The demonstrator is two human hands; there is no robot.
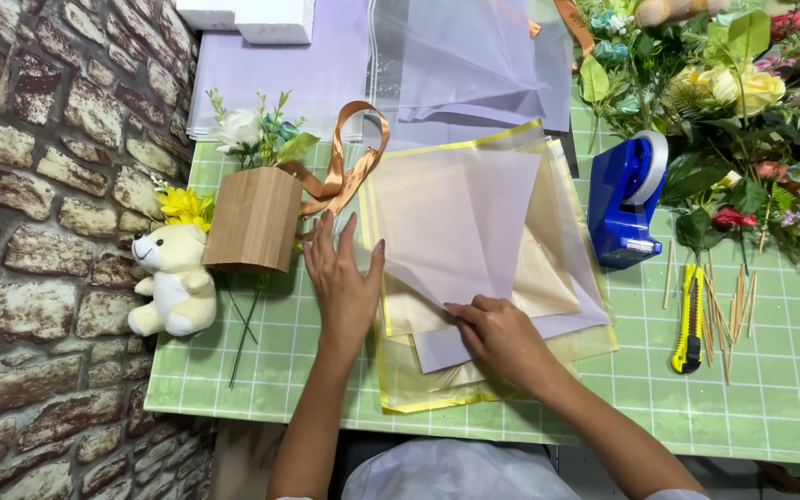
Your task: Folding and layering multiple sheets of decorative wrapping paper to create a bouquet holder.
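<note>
While flowers fill wooden box, right hand pinches paper sheet

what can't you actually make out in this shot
- Head view: how many wrapping sheets are stacked; they overlap, and the right hand covers the lower corners.
- What lies under the left hand; its palm hides the sheet edge.
- What holds the flower pile; the top and right edges cut it off.
- The white blocks; cut by the top edge.
- Stems inside the brown paper wrap; the wrap hides them.
</note>
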